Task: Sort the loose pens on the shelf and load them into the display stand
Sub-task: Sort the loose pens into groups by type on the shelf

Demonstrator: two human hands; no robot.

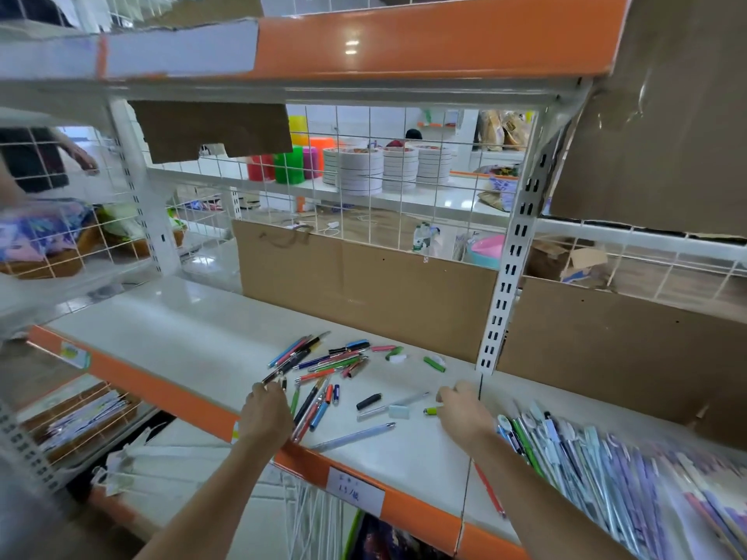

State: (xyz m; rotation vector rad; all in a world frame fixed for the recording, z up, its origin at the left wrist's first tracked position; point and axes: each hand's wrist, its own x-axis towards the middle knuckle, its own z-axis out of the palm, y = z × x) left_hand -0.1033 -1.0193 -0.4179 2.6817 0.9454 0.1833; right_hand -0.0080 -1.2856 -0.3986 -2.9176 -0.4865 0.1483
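Presently: left hand (pixel 264 412), fingers curled at the tip of a dark pen (pixel 271 376) near the shelf's (pixel 182 341) front edge; whether it is pinched cannot be told. Right hand (pixel 465 410), fingers curled down beside a green cap (pixel 431 411); hold unclear. Loose pens (pixel 323 365) lie scattered mid-shelf, unsorted. No display stand is visible. Packaged pens (pixel 586 458) are heaped at the shelf's right end. Judged: barely begun.

Loose pens (pixel 319 367) lie scattered flat on the white shelf (pixel 182 337) at centre frame, pointing every way: blue, pink, green, orange and black barrels, some capless, with stray caps among them. A packed row of pens (pixel 586 458) leans at lower right.
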